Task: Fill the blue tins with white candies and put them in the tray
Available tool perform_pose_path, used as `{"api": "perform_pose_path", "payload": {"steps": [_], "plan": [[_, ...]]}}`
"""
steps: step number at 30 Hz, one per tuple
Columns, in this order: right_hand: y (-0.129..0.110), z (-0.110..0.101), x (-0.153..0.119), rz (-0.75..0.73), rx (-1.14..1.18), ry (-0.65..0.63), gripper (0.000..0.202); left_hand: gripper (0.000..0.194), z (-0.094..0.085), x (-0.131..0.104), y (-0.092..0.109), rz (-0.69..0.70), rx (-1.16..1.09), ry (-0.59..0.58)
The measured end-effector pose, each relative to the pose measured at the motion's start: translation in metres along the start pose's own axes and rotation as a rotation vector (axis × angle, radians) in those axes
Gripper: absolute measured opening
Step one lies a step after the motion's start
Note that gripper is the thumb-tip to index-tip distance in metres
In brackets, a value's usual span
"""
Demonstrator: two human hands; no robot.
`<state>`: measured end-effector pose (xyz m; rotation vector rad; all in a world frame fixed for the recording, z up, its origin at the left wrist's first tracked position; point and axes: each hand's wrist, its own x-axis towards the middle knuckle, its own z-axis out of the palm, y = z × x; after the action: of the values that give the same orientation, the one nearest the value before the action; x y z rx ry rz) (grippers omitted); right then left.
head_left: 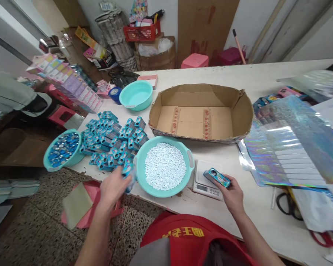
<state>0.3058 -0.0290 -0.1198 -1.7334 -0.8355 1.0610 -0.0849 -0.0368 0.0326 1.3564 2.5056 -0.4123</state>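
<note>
My right hand grips a small blue printed box with a dark round opening on its end, held over the white digital scale. My left hand is closed at the table's front edge, beside a spread of small blue boxes. A pale bluish item at its fingers is smeared by motion, so its kind is unclear. Between my hands stands a mint-green basin filled with small white pellets.
Behind the basin lies an open cardboard box. Another mint basin stands back left; a third holds blue and clear gem-like pieces. Iridescent sheets and scissors lie right. A person's sleeve shows far left.
</note>
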Motion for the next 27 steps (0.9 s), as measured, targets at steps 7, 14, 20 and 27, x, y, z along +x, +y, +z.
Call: {"api": "perform_pose_path", "payload": {"steps": [7, 14, 20, 27], "plan": [[0.01, -0.021, -0.007, -0.12, -0.038, -0.072, 0.063, 0.049, 0.111, 0.033, -0.043, -0.235, -0.217, 0.058], [0.017, -0.051, -0.017, -0.048, -0.074, -0.03, 0.051, 0.061, 0.138, 0.035, -0.018, -0.389, -0.541, 0.358], [0.022, -0.046, -0.018, -0.072, -0.033, -0.022, 0.053, 0.05, 0.116, 0.014, -0.003, -0.144, -0.43, 0.542], [0.013, -0.02, -0.009, -0.257, -0.189, -0.061, 0.062, 0.04, 0.12, 0.027, 0.12, 0.533, -0.38, 0.003]]}}
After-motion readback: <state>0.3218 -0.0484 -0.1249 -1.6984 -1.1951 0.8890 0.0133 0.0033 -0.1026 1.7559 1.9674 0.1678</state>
